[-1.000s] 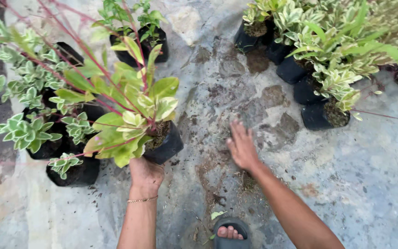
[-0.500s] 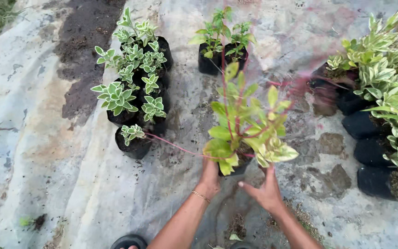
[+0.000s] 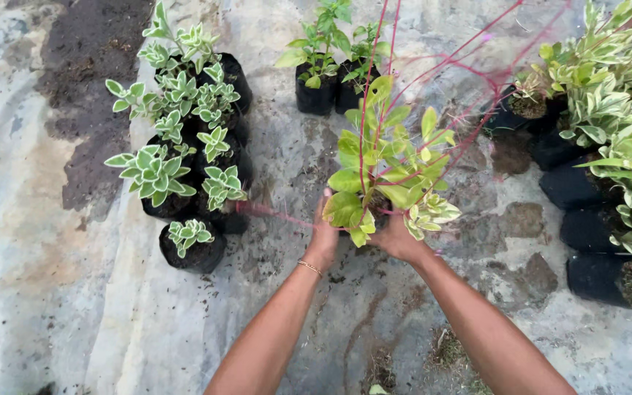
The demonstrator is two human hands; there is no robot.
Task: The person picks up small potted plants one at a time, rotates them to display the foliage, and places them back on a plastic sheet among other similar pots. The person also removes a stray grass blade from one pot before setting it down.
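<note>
The grey plastic sheet (image 3: 60,292) covers the ground, with a dark patch of spilled soil (image 3: 85,88) at upper left. On the right stands a row of black bags with striped green-and-cream plants (image 3: 616,110); on the left, a tight cluster of small variegated plants (image 3: 177,146) in black bags; at the top, two bags of plain green seedlings (image 3: 330,69). Between these groups is the red-stemmed plant (image 3: 385,168), its bag mostly hidden under its own leaves. A second ago only the left hand (image 3: 325,234) held it while the other lay flat on the sheet; now the right hand (image 3: 396,238) has joined, and both are cupped against the bag's sides, fingers pressed around it. The plant sits nearer the middle of the sheet than before, well apart from both rows, upright, with long red stems reaching toward the upper right. A thin bracelet (image 3: 309,268) circles the left wrist.
</note>
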